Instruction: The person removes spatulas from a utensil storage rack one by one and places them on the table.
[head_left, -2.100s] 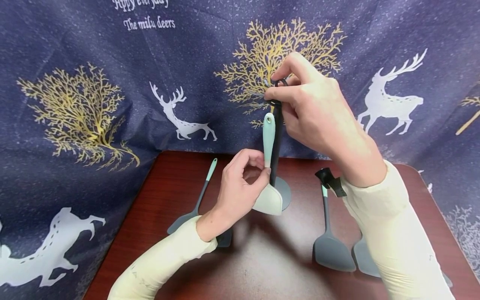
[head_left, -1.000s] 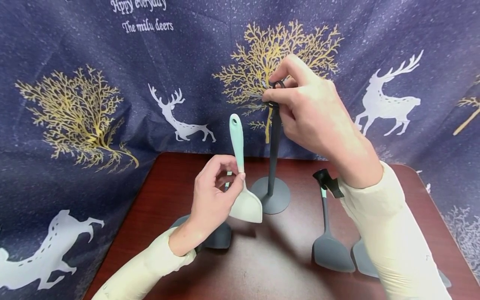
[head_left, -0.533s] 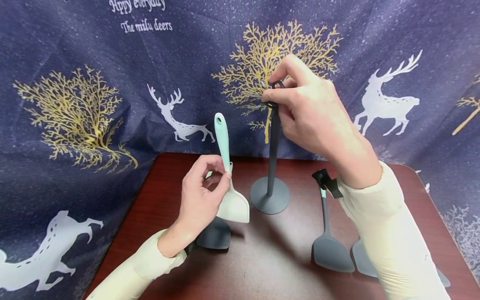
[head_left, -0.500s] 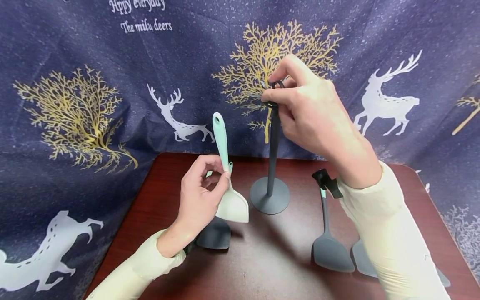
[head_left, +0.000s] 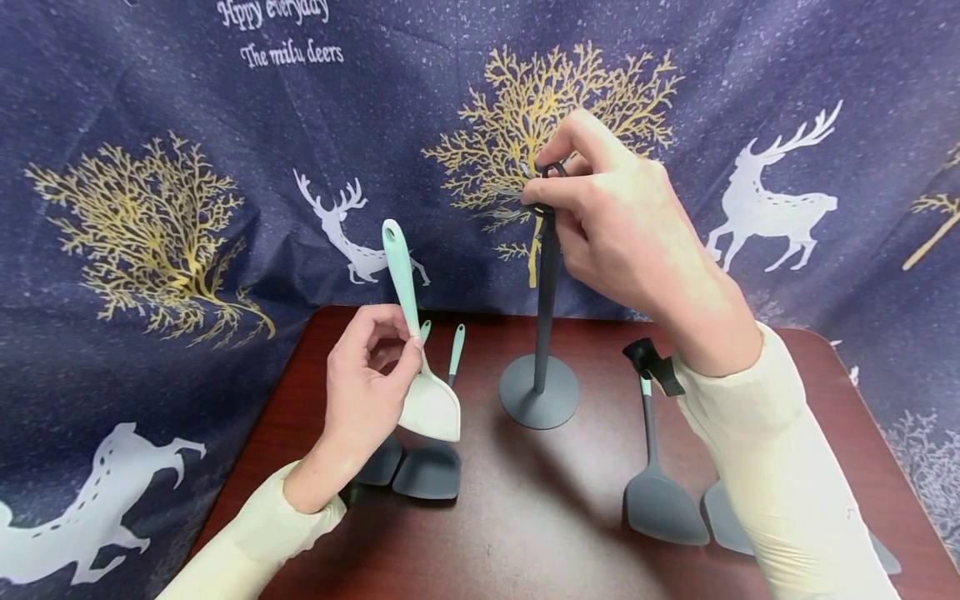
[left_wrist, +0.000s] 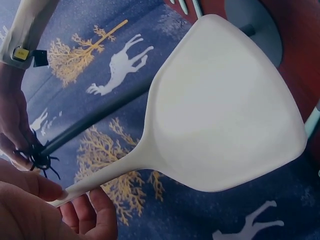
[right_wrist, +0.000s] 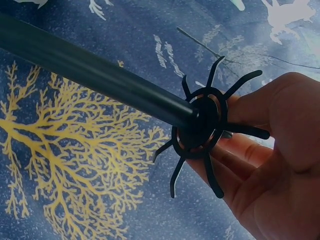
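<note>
My left hand [head_left: 367, 392] pinches a cream spatula [head_left: 431, 407] with a mint handle [head_left: 401, 275] between thumb and fingers, held above the table's left side. Its broad cream head [left_wrist: 220, 105] fills much of the left wrist view. At the centre stands a dark grey utensil stand [head_left: 542, 392] with a round base and an upright pole. My right hand [head_left: 626, 204] grips the top of the stand. In the right wrist view a ring of curved hooks [right_wrist: 200, 122] surrounds the pole top, with my fingers behind it; the hooks in sight carry nothing.
Two grey spatulas with mint handles lie left, one with its head [head_left: 427, 471] in plain sight, partly under my left hand. Right of the stand lies another grey spatula [head_left: 663, 504]; more grey heads [head_left: 726, 517] are partly hidden by my right sleeve. A patterned cloth [head_left: 262, 167] hangs behind the table [head_left: 510, 533].
My left hand has carried the cream spatula away from the stand, leftward across the table, its handle tilting left. The right hand keeps its grip on the stand's top.
</note>
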